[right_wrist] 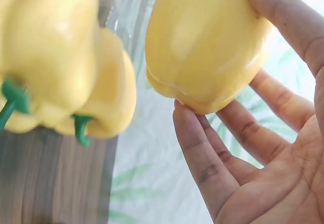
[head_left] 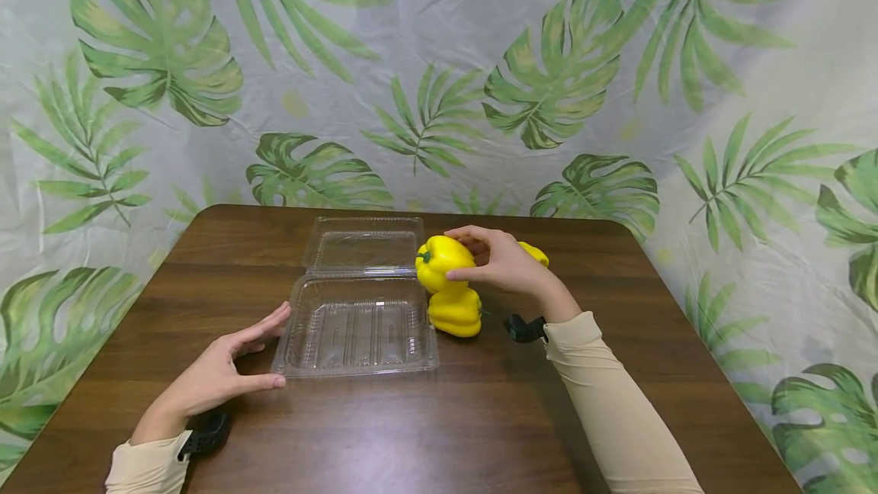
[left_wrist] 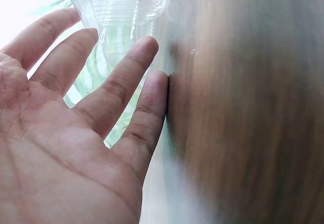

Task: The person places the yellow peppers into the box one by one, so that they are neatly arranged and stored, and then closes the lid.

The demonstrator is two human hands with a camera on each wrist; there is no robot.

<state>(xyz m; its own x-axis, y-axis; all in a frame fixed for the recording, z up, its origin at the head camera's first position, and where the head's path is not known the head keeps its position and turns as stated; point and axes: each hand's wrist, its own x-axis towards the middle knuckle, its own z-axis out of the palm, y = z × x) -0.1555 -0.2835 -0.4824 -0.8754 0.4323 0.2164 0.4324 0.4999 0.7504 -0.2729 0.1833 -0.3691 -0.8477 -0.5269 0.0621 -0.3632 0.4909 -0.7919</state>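
My right hand (head_left: 504,261) pinches a yellow bell pepper (head_left: 442,259) between thumb and fingers, above the table near the right side of a clear plastic clamshell box (head_left: 360,334). In the right wrist view, the fingertips and thumb press on the held bell pepper (right_wrist: 202,42). Below it on the table lies another yellow bell pepper (head_left: 456,315), by the box's right rim. A further one (head_left: 535,253) shows partly behind my right hand. At the box's left edge, my left hand (head_left: 219,368) is spread with fingers extended; whether it touches the rim is hard to tell.
The box's lid (head_left: 366,250) is folded back flat toward the far edge of the dark wooden table (head_left: 480,418). Behind the table hangs a leaf-patterned cloth (head_left: 439,120). Each wrist wears a small black device (head_left: 524,328).
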